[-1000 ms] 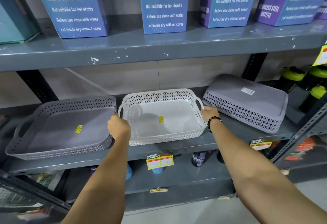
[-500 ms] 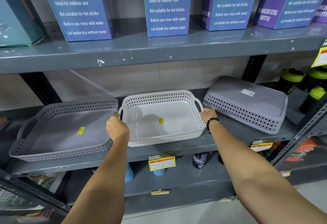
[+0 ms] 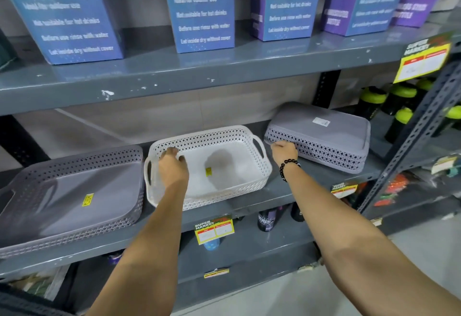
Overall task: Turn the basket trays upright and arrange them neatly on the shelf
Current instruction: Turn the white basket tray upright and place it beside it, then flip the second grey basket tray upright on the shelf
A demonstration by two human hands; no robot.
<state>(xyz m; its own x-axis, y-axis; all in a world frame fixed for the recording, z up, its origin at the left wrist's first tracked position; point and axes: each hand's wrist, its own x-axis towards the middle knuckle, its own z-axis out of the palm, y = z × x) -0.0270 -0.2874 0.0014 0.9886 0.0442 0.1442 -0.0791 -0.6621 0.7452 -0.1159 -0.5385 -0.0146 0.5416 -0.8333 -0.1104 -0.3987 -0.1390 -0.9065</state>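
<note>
You can read "Before use rinse with water" and "Let inside dry without cover" on the blue box (image 3: 203,13); "SUPER MARKET" heads the price tag (image 3: 214,228) on the shelf edge (image 3: 154,238); the tray stickers are illegible.

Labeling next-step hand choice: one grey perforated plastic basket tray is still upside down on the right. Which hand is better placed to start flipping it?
Right. The right hand already touches the near-left corner of the upside-down grey perforated plastic basket tray. The left hand hangs over the upright white perforated plastic basket tray, farther away.
</note>
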